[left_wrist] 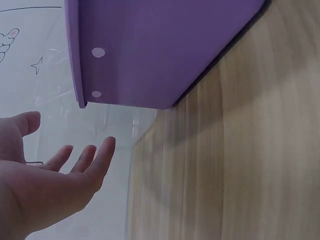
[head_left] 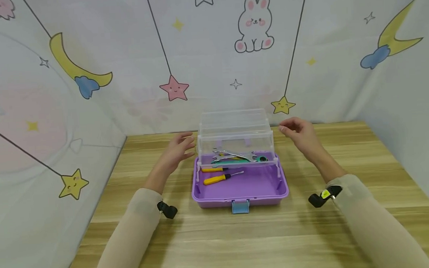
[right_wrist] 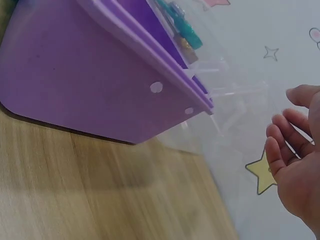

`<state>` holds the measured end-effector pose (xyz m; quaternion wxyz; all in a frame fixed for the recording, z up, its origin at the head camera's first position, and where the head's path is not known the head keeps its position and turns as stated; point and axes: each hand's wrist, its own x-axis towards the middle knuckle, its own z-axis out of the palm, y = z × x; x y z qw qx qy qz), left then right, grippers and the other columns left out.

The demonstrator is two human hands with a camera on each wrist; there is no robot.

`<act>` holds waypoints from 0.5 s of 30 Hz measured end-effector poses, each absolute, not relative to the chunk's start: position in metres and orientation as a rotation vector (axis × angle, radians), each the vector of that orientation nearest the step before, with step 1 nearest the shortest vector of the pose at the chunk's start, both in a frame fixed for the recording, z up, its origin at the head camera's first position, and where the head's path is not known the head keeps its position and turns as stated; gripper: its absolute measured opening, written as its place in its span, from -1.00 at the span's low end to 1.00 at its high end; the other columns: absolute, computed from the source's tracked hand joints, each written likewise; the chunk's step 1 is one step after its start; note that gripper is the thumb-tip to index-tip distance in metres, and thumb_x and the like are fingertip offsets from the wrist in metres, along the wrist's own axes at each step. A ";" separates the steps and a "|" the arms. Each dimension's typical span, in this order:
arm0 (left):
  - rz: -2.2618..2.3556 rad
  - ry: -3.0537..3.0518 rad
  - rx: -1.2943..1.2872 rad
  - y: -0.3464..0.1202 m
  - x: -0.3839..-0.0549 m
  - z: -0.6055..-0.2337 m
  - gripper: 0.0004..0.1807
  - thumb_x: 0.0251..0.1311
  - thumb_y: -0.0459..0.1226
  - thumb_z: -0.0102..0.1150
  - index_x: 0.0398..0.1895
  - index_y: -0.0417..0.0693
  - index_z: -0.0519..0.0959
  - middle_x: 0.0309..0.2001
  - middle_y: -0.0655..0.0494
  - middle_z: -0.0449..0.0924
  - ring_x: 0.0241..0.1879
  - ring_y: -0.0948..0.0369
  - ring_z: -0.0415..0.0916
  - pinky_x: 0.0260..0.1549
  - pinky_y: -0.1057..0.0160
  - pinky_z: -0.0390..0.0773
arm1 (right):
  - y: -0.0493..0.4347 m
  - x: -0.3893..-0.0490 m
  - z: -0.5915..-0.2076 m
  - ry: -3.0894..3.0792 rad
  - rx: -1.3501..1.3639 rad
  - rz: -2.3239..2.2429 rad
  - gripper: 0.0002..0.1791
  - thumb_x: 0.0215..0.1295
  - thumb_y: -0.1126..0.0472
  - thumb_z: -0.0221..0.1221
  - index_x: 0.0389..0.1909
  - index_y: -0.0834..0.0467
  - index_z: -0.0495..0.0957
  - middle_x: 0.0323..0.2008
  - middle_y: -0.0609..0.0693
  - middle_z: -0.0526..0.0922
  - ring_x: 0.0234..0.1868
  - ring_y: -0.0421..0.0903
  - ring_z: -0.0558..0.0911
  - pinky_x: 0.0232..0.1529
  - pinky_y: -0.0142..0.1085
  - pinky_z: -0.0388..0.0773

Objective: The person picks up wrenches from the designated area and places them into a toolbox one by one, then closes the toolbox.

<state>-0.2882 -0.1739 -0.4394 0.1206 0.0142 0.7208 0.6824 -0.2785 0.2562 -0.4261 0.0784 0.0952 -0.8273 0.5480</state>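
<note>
A purple toolbox (head_left: pixel 253 186) stands on the table with its clear plastic trays (head_left: pixel 236 129) raised toward the back. My left hand (head_left: pixel 177 152) is beside the trays on the left, fingers apart and slightly bent, holding nothing. On the other side, my right hand (head_left: pixel 302 139) hovers near the trays' upper right corner with fingers loosely bent and nothing in them. Inside the box lie silver wrenches (head_left: pixel 233 153), a green-handled tool (head_left: pixel 262 159) and a yellow-handled screwdriver (head_left: pixel 214 179). A second yellow handle (head_left: pixel 210 170) is partly hidden behind the tray edge.
A blue latch (head_left: pixel 240 206) hangs at the front of the box. The wooden table (head_left: pixel 220 243) extends to a white printed cloth (head_left: pixel 218 61) at the back and sides. Each wrist wears a small black camera.
</note>
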 end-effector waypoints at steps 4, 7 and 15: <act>2.025 2.092 -0.009 -0.167 -0.296 -0.446 -0.40 0.65 -0.15 0.01 0.60 -0.18 0.21 0.56 -0.23 0.20 0.49 -0.15 0.30 0.38 -0.10 0.50 | 0.255 -0.287 -0.436 -2.462 0.208 1.708 -0.54 0.56 0.09 0.25 0.23 0.37 0.57 -0.07 -0.03 0.65 -0.05 -0.09 0.58 -0.08 -0.44 0.59; 2.040 2.085 -0.044 -0.163 -0.301 -0.451 -0.42 0.65 -0.17 0.01 0.60 -0.15 0.23 0.54 -0.21 0.25 0.47 -0.12 0.33 0.37 -0.09 0.51 | 0.254 -0.294 -0.444 -2.435 0.155 1.776 -0.53 0.57 0.12 0.24 0.27 0.39 0.54 -0.06 -0.04 0.65 -0.02 -0.11 0.60 -0.01 -0.40 0.62; 2.073 2.052 -0.084 -0.156 -0.306 -0.459 -0.42 0.67 -0.22 -0.06 0.64 -0.17 0.17 0.55 -0.24 0.22 0.50 -0.13 0.28 0.39 -0.10 0.49 | 0.246 -0.303 -0.465 -2.435 0.091 1.825 -0.53 0.58 0.16 0.20 0.29 0.43 0.50 0.01 0.09 0.60 -0.05 -0.18 0.57 0.01 -0.37 0.65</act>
